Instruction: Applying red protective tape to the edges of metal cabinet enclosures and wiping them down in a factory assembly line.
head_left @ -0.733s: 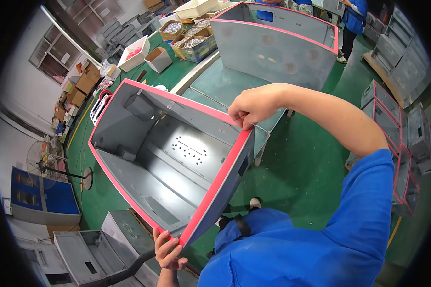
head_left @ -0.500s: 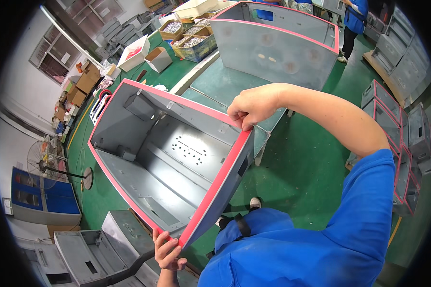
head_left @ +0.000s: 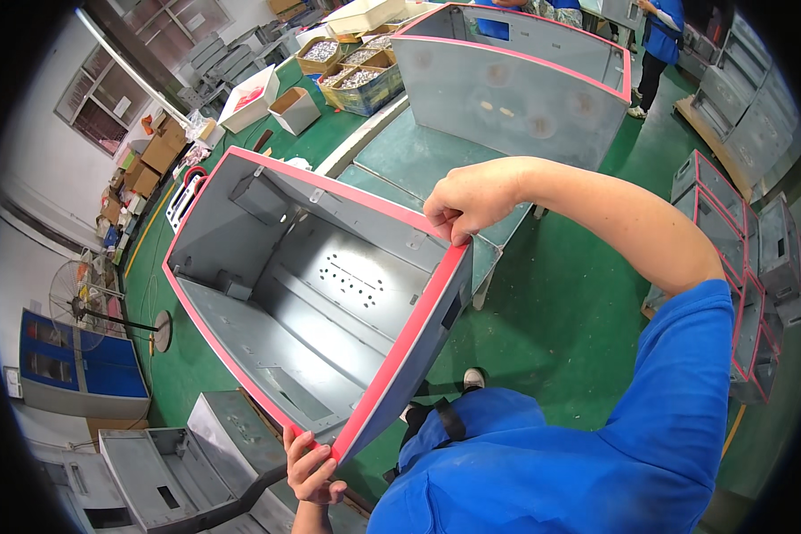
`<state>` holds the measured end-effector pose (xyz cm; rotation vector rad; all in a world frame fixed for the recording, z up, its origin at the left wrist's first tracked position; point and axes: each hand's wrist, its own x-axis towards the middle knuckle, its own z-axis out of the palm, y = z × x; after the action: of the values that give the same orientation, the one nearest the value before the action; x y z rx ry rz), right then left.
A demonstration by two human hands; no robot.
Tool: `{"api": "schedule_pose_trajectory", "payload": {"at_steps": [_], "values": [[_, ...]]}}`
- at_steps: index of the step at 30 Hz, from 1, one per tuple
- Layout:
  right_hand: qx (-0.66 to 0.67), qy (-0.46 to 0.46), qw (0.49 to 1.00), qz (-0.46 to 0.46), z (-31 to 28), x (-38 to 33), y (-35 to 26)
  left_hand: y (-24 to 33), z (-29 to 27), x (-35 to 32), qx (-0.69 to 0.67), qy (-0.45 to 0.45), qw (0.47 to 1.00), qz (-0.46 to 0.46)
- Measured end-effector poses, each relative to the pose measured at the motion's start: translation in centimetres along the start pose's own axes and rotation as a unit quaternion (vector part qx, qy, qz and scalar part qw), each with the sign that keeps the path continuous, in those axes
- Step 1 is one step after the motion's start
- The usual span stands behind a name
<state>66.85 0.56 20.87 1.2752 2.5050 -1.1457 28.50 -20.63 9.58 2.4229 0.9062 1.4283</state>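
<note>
The floor [head_left: 552, 303] is green, and grey boxes with pink rims stand all around — 1 big one [head_left: 516, 80] sits on a table [head_left: 400, 165] ahead. A big grey metal box [head_left: 311, 303] with a pink rim is held up, tilted, open side showing. The right hand [head_left: 472, 198] pinches its top corner. The left hand [head_left: 310, 467] grips its bottom corner — the arm is cut off below.

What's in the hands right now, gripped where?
Both hold the open grey metal enclosure by its red-trimmed rim: right hand at the upper far corner, left hand at the lower near corner.
</note>
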Motion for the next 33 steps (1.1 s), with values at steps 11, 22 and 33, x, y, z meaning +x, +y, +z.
{"api": "schedule_pose_trajectory", "payload": {"at_steps": [11,22,33], "values": [[-0.015,0.005,1.0,-0.001,0.09,0.01,-0.11,-0.07,-0.08,-0.06,0.0,-0.005,1.0,-0.001],[-0.044,0.005,0.999,0.001,-0.05,-0.22,-0.71,-0.23,-0.2,-0.04,-0.003,-0.01,1.0,0.006],[-0.035,0.004,0.999,0.014,-0.01,0.02,-0.63,-0.13,-0.26,0.07,-0.005,-0.015,1.0,0.006]]}}
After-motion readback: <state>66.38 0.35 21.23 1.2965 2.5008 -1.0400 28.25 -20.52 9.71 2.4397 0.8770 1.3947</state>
